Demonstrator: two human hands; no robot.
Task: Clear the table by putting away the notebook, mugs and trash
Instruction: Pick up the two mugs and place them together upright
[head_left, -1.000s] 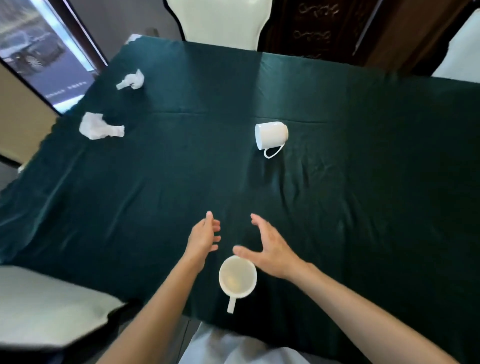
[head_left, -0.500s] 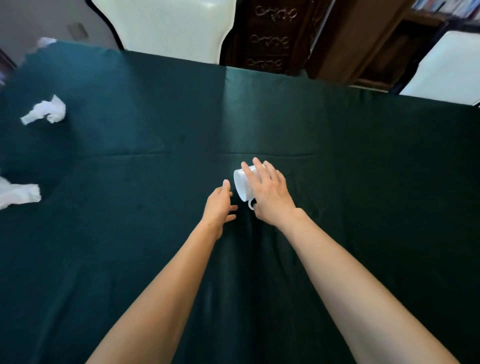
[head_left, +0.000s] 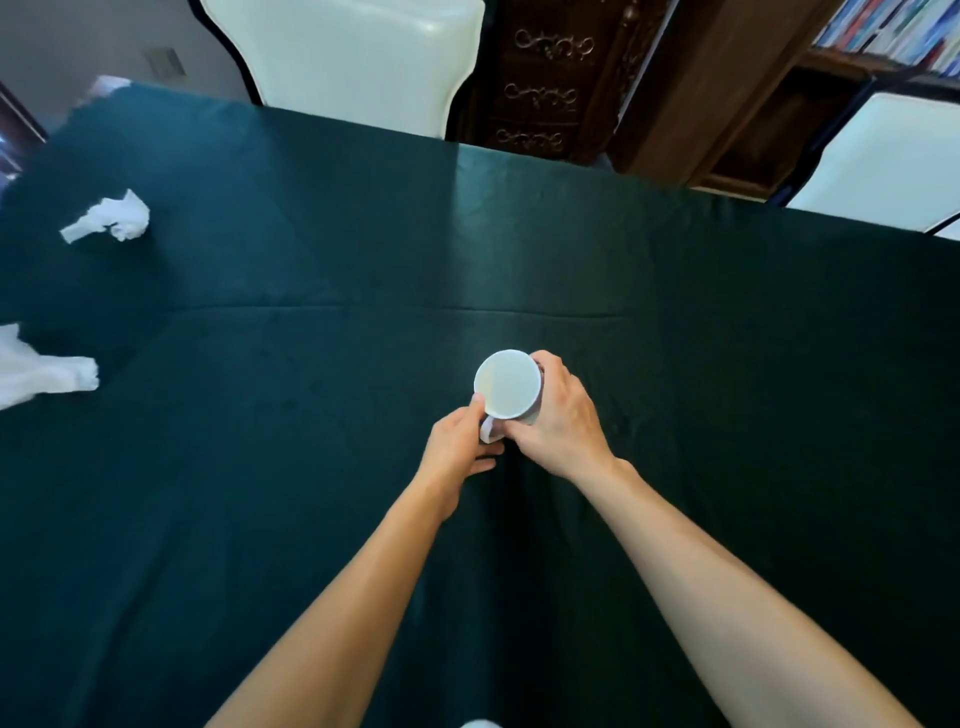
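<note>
Mug in both hands at the middle of the bench

Your right hand (head_left: 558, 421) wraps the white mug (head_left: 508, 383) and your left hand (head_left: 457, 449) pinches its handle; keep it upright, settle one firm hold, then lift straight off the cloth. Two crumpled tissues (head_left: 111, 221) wait near the left edge. No brand, label or writing reads on the mug; no notebook shows
</note>
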